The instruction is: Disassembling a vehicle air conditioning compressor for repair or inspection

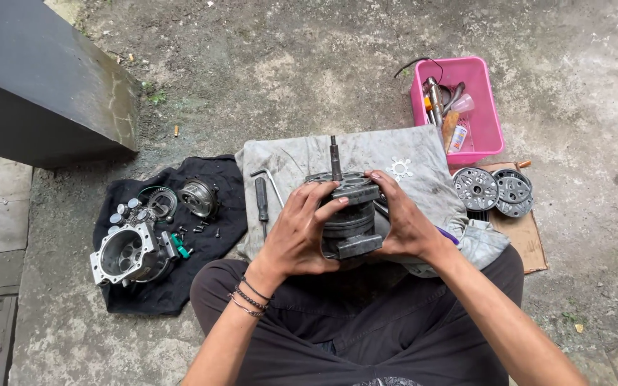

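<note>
Risk, judged: the metal assembly [348,214], a stack of discs with a shaft standing up from it, looks heavy and is carried only by finger pressure from the sides. A slackened grip could drop it onto the lap or the grey cloth [395,154], and loose plates might slide apart.

Position: the assembly sits between both hands above the lap. The left hand [298,232] wraps its near-left side, fingers curled over the top plate. The right hand [403,221] clasps the right side, fingers over the rim.
</note>
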